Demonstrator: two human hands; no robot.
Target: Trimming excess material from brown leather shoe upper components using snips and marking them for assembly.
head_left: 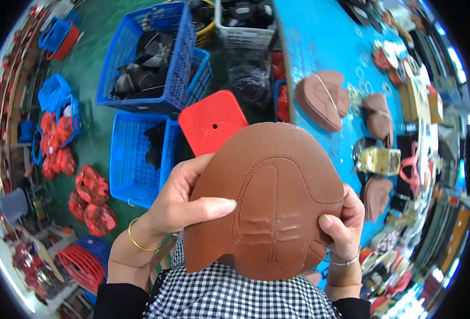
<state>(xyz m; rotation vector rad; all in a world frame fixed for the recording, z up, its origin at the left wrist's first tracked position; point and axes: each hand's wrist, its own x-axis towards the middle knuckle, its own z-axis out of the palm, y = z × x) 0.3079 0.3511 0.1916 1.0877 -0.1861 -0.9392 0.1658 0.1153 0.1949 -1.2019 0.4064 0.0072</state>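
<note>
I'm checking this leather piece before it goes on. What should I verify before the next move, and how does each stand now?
1. Both hands grip: left hand on the left edge, right hand on the right edge of the leather piece. Ok.
2. Stitched face turned up to view. Ok.
3. Stitching unbroken: lines look whole, fine detail too small. Cannot tell.
4. Surface flat: creases run across the lower middle. Not ok.
5. Back of the piece: hidden. Cannot tell.
6. Free spot on the blue table: bare patch near the other brown pieces. Ok.
</note>
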